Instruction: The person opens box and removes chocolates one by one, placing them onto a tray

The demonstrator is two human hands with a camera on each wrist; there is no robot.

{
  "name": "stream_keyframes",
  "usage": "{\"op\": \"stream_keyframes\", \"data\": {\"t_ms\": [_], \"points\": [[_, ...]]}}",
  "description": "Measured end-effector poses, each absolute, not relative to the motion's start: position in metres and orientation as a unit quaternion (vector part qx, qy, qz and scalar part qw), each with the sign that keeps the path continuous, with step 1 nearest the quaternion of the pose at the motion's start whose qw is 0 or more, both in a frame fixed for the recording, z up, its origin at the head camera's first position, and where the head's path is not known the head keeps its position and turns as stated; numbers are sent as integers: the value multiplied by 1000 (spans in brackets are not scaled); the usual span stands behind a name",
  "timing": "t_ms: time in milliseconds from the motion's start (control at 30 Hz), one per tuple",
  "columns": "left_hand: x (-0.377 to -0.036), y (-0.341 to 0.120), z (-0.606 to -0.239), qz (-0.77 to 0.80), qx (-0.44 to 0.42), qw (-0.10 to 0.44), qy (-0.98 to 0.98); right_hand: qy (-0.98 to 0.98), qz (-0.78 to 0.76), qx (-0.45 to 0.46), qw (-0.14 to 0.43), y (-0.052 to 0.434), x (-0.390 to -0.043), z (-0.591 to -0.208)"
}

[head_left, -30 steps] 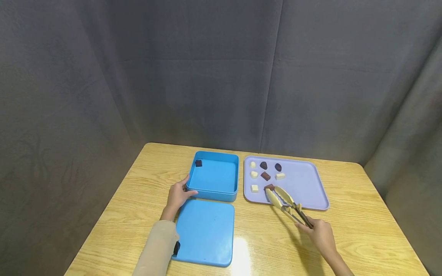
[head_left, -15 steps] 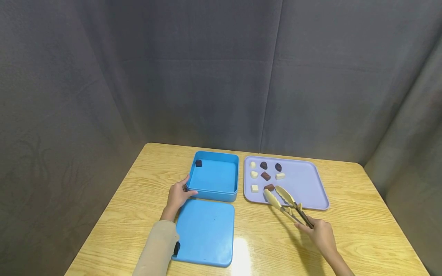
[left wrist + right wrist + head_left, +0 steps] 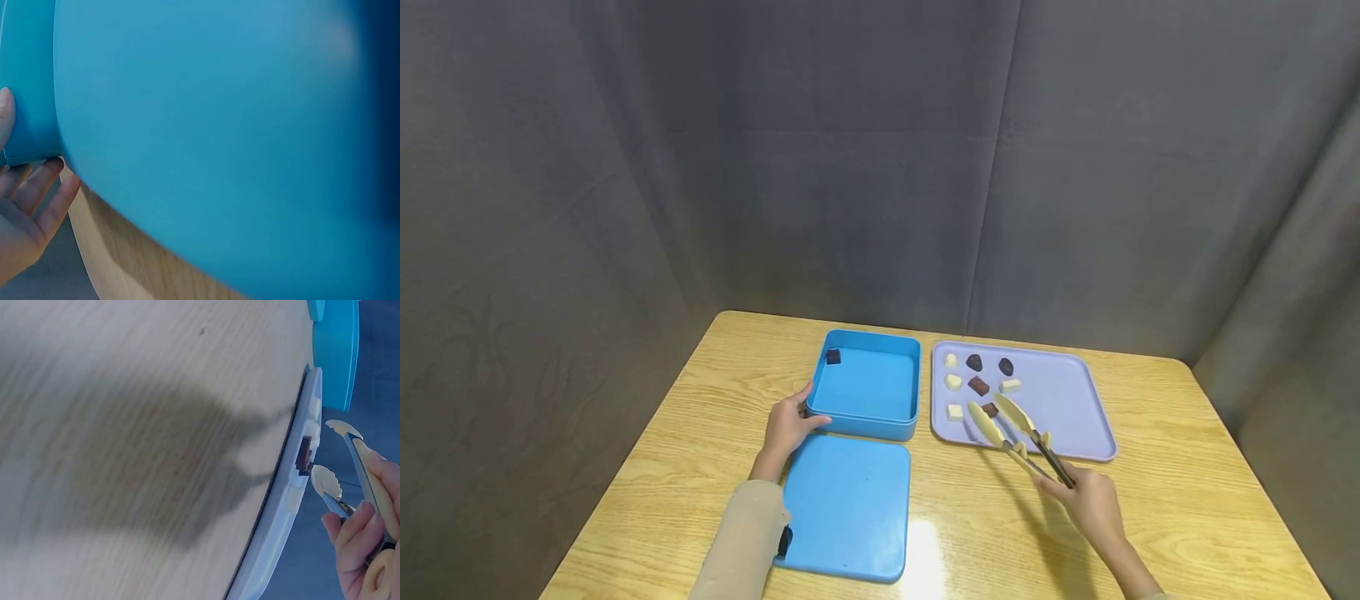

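My right hand (image 3: pixel 1086 502) grips cream-tipped tongs (image 3: pixel 1011 431); their open tips straddle a brown chocolate (image 3: pixel 990 410) on the lilac tray (image 3: pixel 1063 404). In the right wrist view the tongs (image 3: pixel 337 459) stand apart beside the same chocolate (image 3: pixel 305 455). Several white and dark chocolates lie on the tray's left part. My left hand (image 3: pixel 786 425) holds the near left corner of the open blue box (image 3: pixel 867 387), which has one dark chocolate (image 3: pixel 833 357) in its far left corner. The left wrist view shows my left fingers (image 3: pixel 44 194) against the box wall (image 3: pixel 25 81).
The blue lid (image 3: pixel 846 504) lies flat on the wooden table (image 3: pixel 1187 500) just in front of the box, under my left forearm; it fills the left wrist view as the lid (image 3: pixel 219 125). Grey curtains close in the table on three sides.
The tongs have moved forward and left over the tray, so their open tips now sit on either side of the brown chocolate. The left hand has stayed on the box.
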State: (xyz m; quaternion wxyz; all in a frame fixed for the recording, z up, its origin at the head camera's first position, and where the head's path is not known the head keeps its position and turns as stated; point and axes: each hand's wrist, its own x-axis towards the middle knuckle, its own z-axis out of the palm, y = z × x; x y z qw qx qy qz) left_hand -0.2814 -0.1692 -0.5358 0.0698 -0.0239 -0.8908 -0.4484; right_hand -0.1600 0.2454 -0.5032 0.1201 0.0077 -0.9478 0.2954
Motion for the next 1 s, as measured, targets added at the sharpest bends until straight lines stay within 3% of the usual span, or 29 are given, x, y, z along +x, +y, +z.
{"op": "stream_keyframes", "data": {"t_ms": [1000], "points": [[-282, -170, -536, -447, -24, 66, -892, -930, 353, 7, 103, 211, -181, -493]]}}
